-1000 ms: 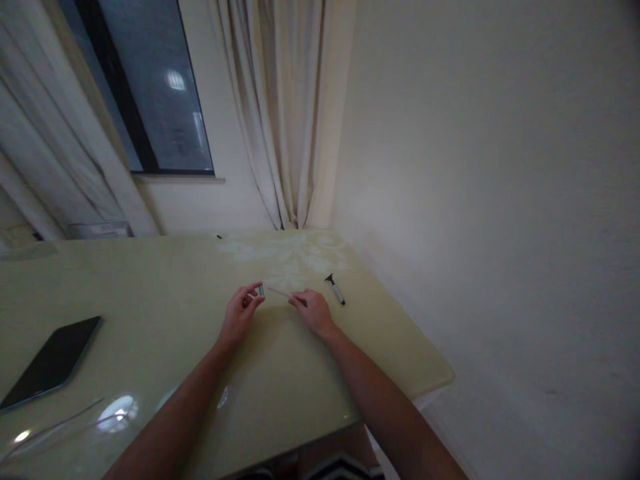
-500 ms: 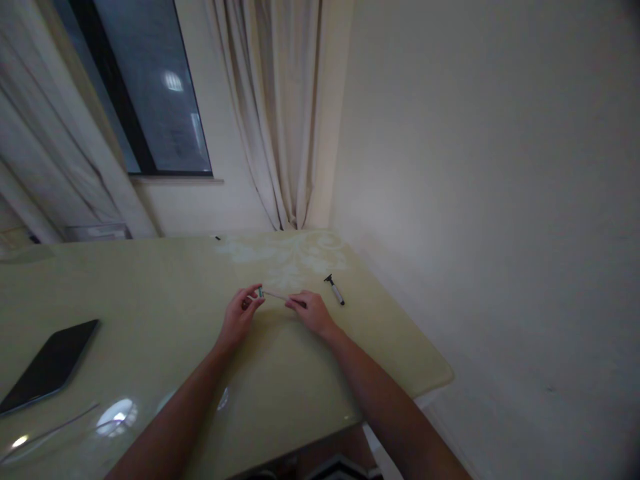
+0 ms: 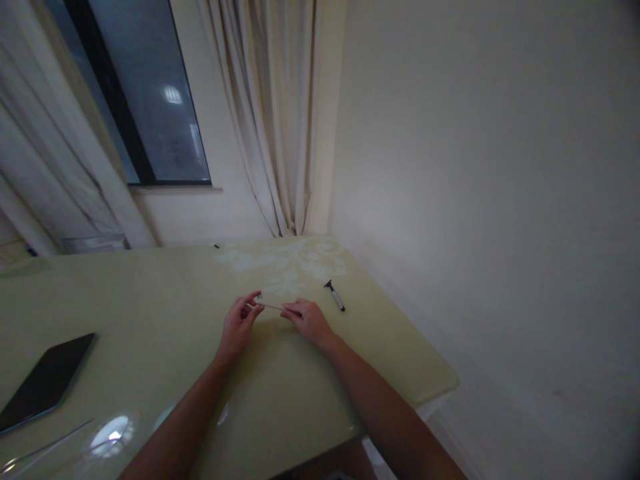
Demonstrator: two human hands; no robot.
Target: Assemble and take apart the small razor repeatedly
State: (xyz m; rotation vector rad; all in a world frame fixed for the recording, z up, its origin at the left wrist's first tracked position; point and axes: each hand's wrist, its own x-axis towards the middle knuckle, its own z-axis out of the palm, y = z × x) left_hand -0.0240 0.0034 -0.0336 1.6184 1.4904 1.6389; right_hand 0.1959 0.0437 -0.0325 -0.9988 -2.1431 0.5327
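Note:
Over the table, my left hand (image 3: 239, 325) pinches a small green-and-white piece (image 3: 259, 297) between thumb and fingertips. From there a thin pale stick (image 3: 272, 307) runs across to my right hand (image 3: 309, 321), whose fingers are closed on its other end. The piece is too small to name, and the fingers partly cover both ends of the stick. I cannot tell whether the piece and the stick are joined. Just beyond my right hand lies a razor (image 3: 335, 296) with a black head and a grey handle.
The glossy pale table (image 3: 395, 353) meets the wall on the right. A black tablet-like slab (image 3: 47, 380) lies at the left, with a thin wire-like strip (image 3: 47, 443) nearer me. A tiny black object (image 3: 217, 247) is by the far edge, below the curtains (image 3: 285, 133).
The view has tilted slightly, so the scene sits lower. The green-and-white piece has turned a little in my left fingers, and the stick now meets it nearer the thumb. Both hands keep their hold.

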